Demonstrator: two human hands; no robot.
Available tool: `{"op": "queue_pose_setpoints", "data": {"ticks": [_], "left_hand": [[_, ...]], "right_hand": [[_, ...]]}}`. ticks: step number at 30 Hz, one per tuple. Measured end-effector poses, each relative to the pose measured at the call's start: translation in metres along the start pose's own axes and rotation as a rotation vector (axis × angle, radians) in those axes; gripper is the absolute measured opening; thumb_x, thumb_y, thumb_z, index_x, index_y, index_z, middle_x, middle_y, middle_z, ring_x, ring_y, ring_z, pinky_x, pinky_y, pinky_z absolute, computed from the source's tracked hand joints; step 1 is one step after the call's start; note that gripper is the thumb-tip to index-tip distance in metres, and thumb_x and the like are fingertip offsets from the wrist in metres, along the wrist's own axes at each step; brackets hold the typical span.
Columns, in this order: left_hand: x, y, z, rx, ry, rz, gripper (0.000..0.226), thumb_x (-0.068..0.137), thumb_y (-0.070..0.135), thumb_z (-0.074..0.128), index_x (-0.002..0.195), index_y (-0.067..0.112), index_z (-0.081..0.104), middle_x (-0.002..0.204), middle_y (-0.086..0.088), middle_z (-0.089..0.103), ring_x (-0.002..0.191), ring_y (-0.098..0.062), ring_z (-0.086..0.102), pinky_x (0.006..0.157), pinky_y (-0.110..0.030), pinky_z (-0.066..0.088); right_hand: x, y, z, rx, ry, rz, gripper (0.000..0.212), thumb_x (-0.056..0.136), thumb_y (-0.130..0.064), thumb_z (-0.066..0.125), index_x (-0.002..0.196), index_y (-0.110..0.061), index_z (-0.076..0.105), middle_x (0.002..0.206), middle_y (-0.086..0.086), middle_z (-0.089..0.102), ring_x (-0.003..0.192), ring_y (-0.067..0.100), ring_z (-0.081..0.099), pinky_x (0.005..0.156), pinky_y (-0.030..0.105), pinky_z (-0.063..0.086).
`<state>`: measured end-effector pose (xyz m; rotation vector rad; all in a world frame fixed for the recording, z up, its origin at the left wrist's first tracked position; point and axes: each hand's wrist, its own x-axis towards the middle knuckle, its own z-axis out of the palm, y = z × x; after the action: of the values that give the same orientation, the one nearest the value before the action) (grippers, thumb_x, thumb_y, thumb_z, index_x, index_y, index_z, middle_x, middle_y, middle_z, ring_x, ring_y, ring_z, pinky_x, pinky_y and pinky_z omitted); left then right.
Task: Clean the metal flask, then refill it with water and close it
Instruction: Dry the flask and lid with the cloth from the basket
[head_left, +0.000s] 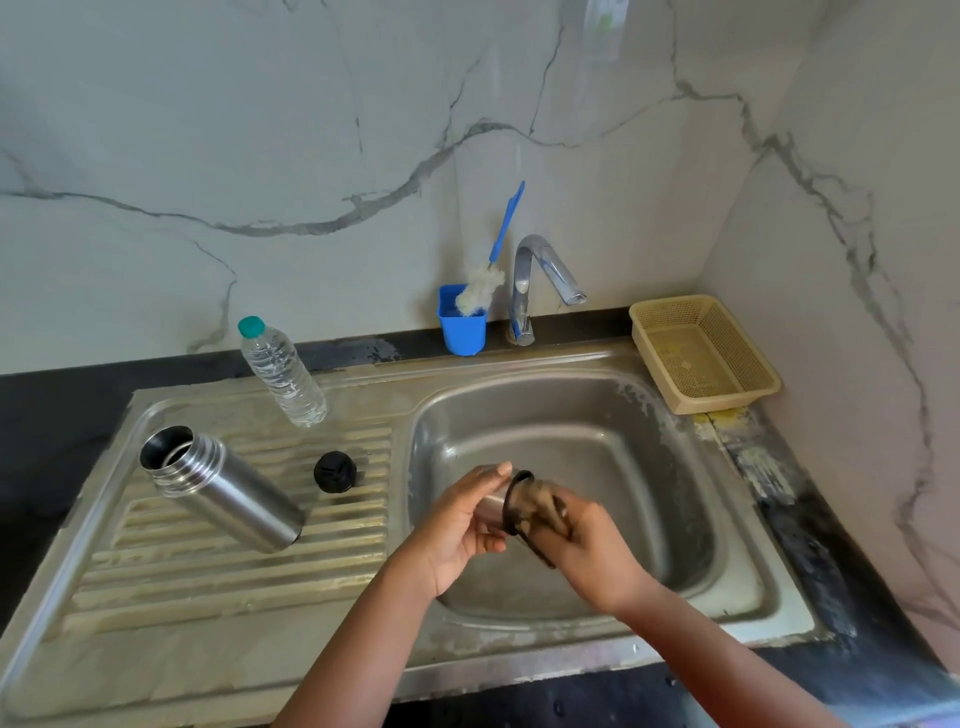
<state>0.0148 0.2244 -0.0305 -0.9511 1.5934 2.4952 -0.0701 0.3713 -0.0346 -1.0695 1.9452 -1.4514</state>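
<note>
The metal flask (228, 491) stands open on the sink's ribbed drainboard (218, 577), its threaded mouth uncovered. Its black stopper (335, 471) lies on the drainboard just to its right. Over the sink basin (623, 467), my left hand (457, 525) grips the flask's metal cup lid (492, 508), whose black-rimmed mouth points right. My right hand (592, 551) has its fingers pushed into that mouth; they are motion-blurred. A black band hangs from the rim below my right hand.
A water bottle (283, 375) with a teal cap stands at the back of the drainboard. A blue holder (463, 328) with a bottle brush (485, 283) sits beside the tap (540, 275), which is not running. A beige basket (701, 353) sits at the back right.
</note>
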Motion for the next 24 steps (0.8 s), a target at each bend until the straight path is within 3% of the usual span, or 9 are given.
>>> {"op": "queue_pose_setpoints", "data": {"ticks": [2,4,7,11,14,16,18,21,24], "left_hand": [[-0.003,0.001,-0.002,0.054,-0.016,-0.084,0.038,0.086,0.059,0.063,0.086,0.024,0.076,0.066,-0.006,0.060,0.059,-0.014,0.054,0.050,-0.022,0.041],[-0.005,0.001,-0.007,0.131,-0.116,-0.132,0.054,0.089,0.073,0.043,0.090,0.031,0.077,0.077,-0.008,0.065,0.073,-0.017,0.058,0.057,-0.025,0.043],[-0.001,-0.002,-0.019,0.063,-0.238,-0.079,0.072,0.082,0.081,0.045,0.139,0.037,0.049,0.120,-0.008,0.068,0.103,-0.018,0.060,0.083,-0.037,0.050],[-0.001,0.001,-0.021,0.020,-0.215,0.043,0.072,0.077,0.041,0.078,0.141,0.039,0.046,0.111,-0.015,0.066,0.094,-0.024,0.064,0.085,-0.039,0.053],[-0.001,0.004,-0.017,0.072,-0.113,0.029,0.045,0.082,0.039,0.076,0.119,0.019,0.059,0.097,-0.012,0.067,0.077,-0.023,0.068,0.067,-0.033,0.055],[-0.002,0.000,-0.016,0.132,-0.053,-0.028,0.056,0.079,0.057,0.072,0.112,0.012,0.061,0.088,-0.010,0.067,0.074,-0.021,0.067,0.062,-0.031,0.054],[-0.005,-0.001,-0.014,0.223,-0.072,-0.092,0.073,0.080,0.074,0.054,0.120,0.013,0.062,0.087,-0.011,0.068,0.078,-0.020,0.065,0.063,-0.031,0.053],[-0.005,-0.002,-0.016,0.140,-0.170,-0.102,0.067,0.084,0.079,0.035,0.133,0.036,0.051,0.105,-0.015,0.070,0.093,-0.024,0.066,0.074,-0.037,0.057],[-0.003,0.001,-0.018,0.164,-0.133,-0.013,0.041,0.094,0.056,0.052,0.131,0.039,0.056,0.109,-0.019,0.063,0.092,-0.023,0.065,0.076,-0.041,0.056]], "right_hand": [[0.002,0.023,-0.007,-0.749,-0.075,-0.473,0.019,0.080,-0.005,0.057,0.091,-0.020,0.061,0.088,-0.013,0.061,0.081,0.015,0.049,0.063,0.026,0.042],[0.003,0.031,-0.013,-0.906,-0.104,-0.574,0.027,0.082,-0.006,0.057,0.103,-0.022,0.063,0.101,-0.012,0.064,0.087,0.019,0.048,0.068,0.023,0.045],[-0.002,0.009,-0.006,-0.347,0.010,-0.201,0.024,0.083,-0.003,0.054,0.099,-0.015,0.066,0.086,-0.011,0.064,0.079,0.013,0.050,0.069,0.018,0.041],[-0.006,-0.008,0.008,0.640,0.029,0.413,0.012,0.093,0.001,0.054,0.095,-0.003,0.066,0.070,0.006,0.058,0.060,0.013,0.045,0.053,0.021,0.038],[-0.009,0.003,0.007,-0.102,-0.002,-0.069,0.021,0.089,-0.002,0.054,0.090,-0.022,0.058,0.074,-0.005,0.057,0.069,0.013,0.046,0.062,0.024,0.041],[-0.007,0.022,0.002,-0.850,-0.049,-0.536,0.025,0.085,-0.003,0.056,0.099,-0.024,0.057,0.093,-0.006,0.061,0.082,0.019,0.050,0.070,0.027,0.046],[-0.005,0.035,-0.002,-1.058,-0.084,-0.665,0.032,0.082,-0.003,0.062,0.107,-0.021,0.059,0.105,-0.004,0.063,0.086,0.024,0.053,0.074,0.030,0.049],[-0.009,0.023,0.006,-0.532,0.039,-0.298,0.039,0.080,0.003,0.057,0.103,-0.027,0.064,0.097,-0.016,0.065,0.086,0.016,0.051,0.075,0.022,0.045],[-0.010,0.011,0.017,0.406,0.108,0.267,0.024,0.091,0.001,0.057,0.093,-0.021,0.065,0.070,-0.007,0.061,0.065,0.011,0.049,0.058,0.021,0.040]]}}
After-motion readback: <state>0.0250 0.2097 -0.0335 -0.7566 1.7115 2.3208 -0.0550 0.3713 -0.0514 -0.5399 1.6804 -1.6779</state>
